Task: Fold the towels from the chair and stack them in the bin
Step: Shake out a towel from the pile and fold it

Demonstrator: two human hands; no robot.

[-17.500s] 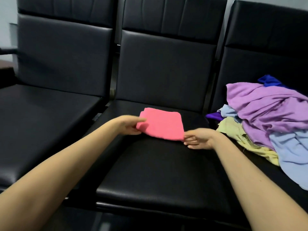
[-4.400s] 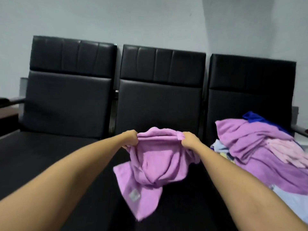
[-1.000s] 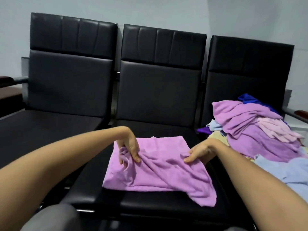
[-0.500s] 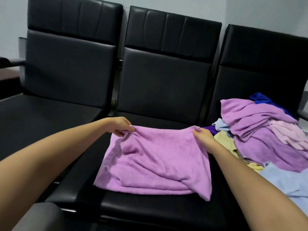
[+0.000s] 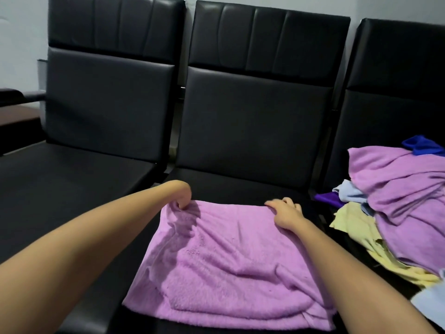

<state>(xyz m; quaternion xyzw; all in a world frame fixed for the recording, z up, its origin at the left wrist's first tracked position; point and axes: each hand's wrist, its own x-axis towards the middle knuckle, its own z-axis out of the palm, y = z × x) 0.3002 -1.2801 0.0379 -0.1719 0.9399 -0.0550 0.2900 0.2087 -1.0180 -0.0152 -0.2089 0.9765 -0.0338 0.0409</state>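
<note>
While hands (image 5: 182, 195) (image 5: 286, 213) grip its far corners, towel (image 5: 228, 261) lies between them.

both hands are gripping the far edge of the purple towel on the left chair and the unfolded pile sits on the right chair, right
Not quite. The head view shows the purple towel lying on the middle chair, not the left. The rest holds: the left hand and right hand grip its far edge, and the unfolded pile sits on the right chair.
</note>
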